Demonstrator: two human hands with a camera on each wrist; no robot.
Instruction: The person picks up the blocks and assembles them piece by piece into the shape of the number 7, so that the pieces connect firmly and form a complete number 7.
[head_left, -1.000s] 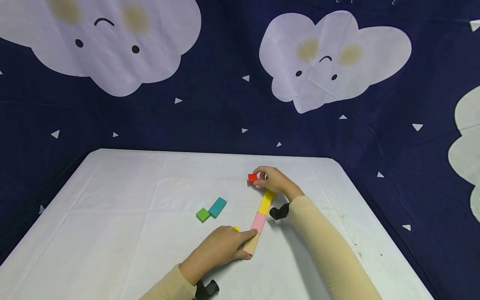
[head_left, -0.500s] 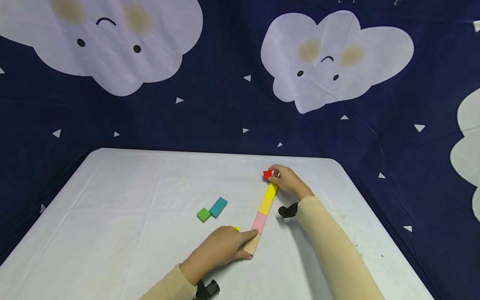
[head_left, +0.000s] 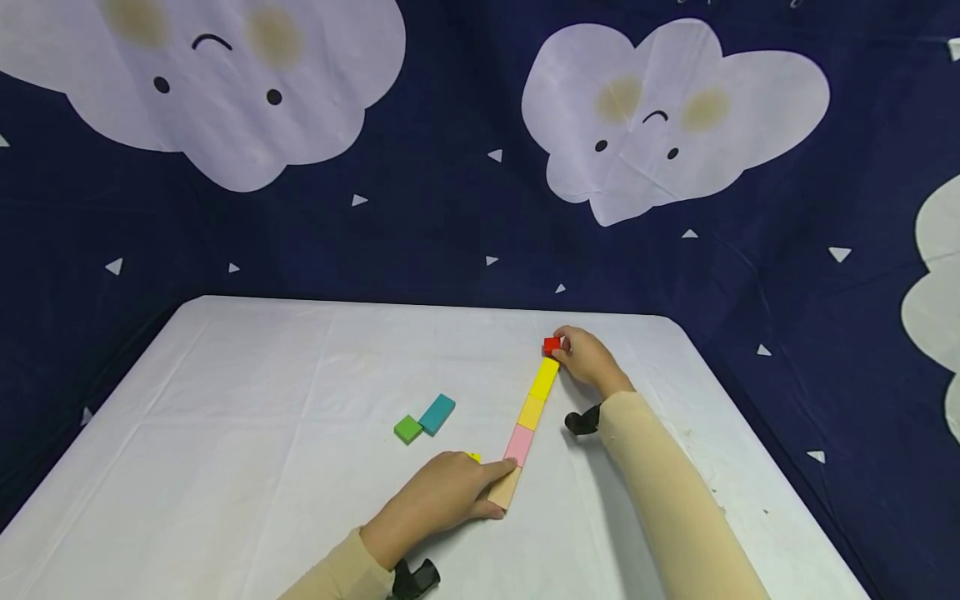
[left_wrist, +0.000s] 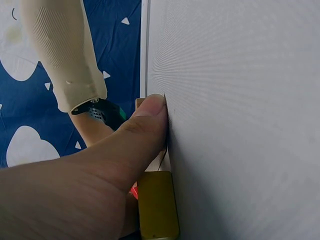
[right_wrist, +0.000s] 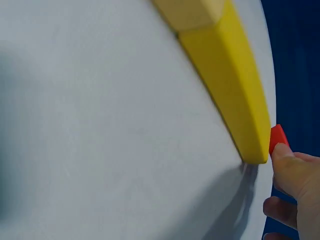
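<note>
A straight row of blocks runs away across the white table. It is made of a plain wooden block (head_left: 505, 489), a pink block (head_left: 518, 445), an orange-yellow block (head_left: 531, 412) and a yellow block (head_left: 544, 379). My left hand (head_left: 435, 496) holds the wooden block at the near end, forefinger and thumb around it. At the far end, my right hand (head_left: 589, 360) pinches a red block (head_left: 551, 345) between thumb and fingers. The red block is right at the yellow block's tip, also in the right wrist view, where the yellow block (right_wrist: 232, 95) points towards it.
A green block (head_left: 407, 429) and a teal block (head_left: 437, 414) lie together left of the row. Another yellow block (left_wrist: 158, 205) is beside my left hand, mostly hidden in the head view. The table's far edge (head_left: 427, 306) meets a dark blue cloud-patterned cloth (head_left: 427, 242).
My right hand has carried the red block right and slightly away, to the row's far end, uncovering the whole yellow block. The left hand has stayed in place.
</note>
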